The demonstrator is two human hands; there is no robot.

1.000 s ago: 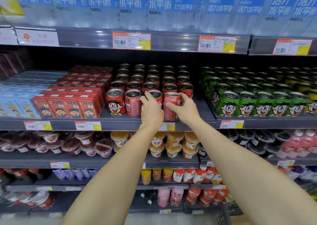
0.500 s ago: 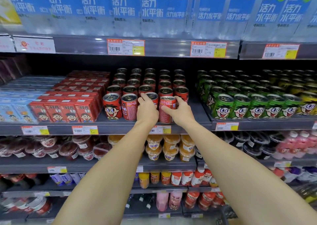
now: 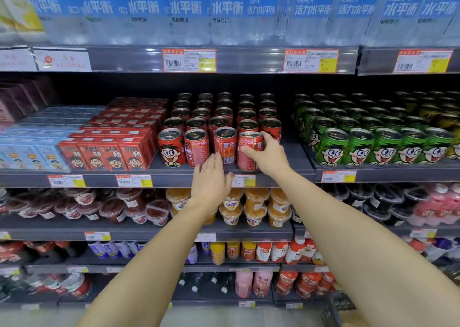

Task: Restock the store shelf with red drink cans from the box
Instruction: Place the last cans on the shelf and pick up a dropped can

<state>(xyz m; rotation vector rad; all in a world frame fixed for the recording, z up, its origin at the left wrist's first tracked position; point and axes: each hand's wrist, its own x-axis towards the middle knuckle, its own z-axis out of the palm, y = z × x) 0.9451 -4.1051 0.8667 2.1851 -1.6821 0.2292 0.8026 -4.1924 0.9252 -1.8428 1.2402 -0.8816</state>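
I see a grey metal shelf [image 3: 293, 163] with glossy price tags [image 3: 189, 60] along its edges, and tall clear water bottles [image 3: 149, 10] with blue labels on the tier above. On the middle tier, rows of red drink cans [image 3: 199, 117] stand upright, round and shiny with silver tops, between flat-sided red cartons [image 3: 109, 153] and green cans [image 3: 361, 147]. My right hand [image 3: 270, 156] grips the front-row red can [image 3: 249, 151], thumb and fingers curled round its smooth side. My left hand [image 3: 211, 181] hangs loose below the shelf lip, fingers relaxed, holding nothing.
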